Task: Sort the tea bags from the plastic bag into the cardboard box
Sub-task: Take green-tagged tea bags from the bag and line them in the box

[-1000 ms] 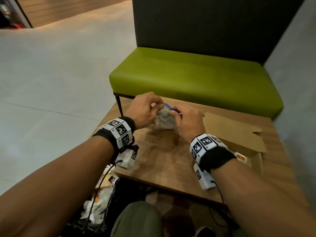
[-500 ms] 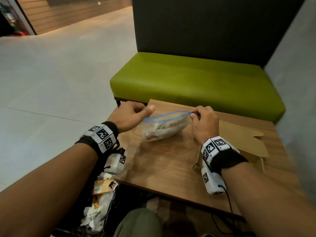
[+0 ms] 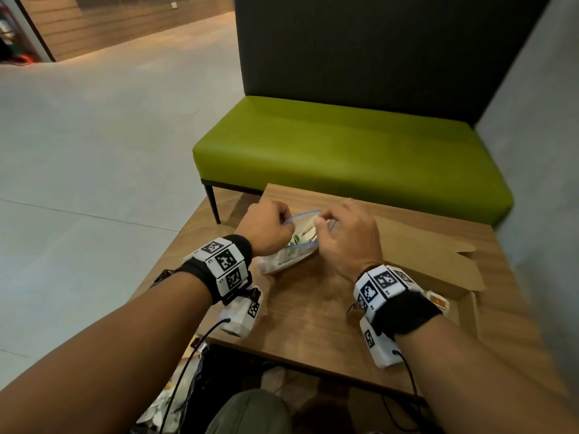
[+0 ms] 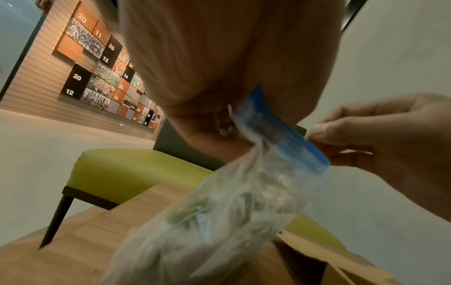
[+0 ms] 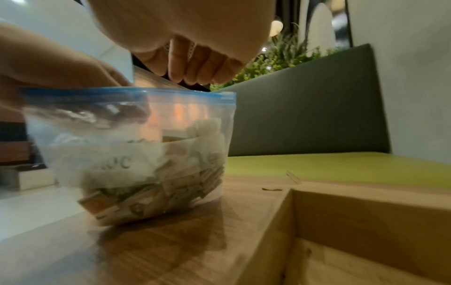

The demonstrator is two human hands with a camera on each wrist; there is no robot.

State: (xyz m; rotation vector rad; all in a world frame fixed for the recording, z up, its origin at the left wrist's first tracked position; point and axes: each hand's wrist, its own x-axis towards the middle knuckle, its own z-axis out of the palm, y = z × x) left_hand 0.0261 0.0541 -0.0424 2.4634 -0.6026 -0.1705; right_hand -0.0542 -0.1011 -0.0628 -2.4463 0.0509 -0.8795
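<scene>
**Inspector A:** Left of the cardboard box (image 3: 438, 258), what was noted?

**Inspector B:** The plastic bag (image 3: 282, 258) stood on the table (image 3: 307, 308) just beside the box, its blue zip mouth open. The left hand (image 3: 263, 230) pinched the left end of the rim with fingers curled. The right hand (image 3: 347, 239) hung over the mouth, fingers bent loosely downward. Whether they had hold of a tea bag could not be told.

**Inspector A:** Risks?

**Inspector B:** In my judgement, the bag was soft and top-heavy. If the left pinch slackened while the right hand dug in, it could slump and spill the tea bags (image 5: 156, 183) onto the table. A hurried grab might also drag out several tangled ones.

**Inspector A:** Counts?

**Inspector B:** One plastic bag, one box with its flaps open, two hands. Tea bags in the bag: many, too jumbled to count. One orange-marked packet (image 3: 437, 300) lay inside the box, partly hidden by the right wrist.
</scene>
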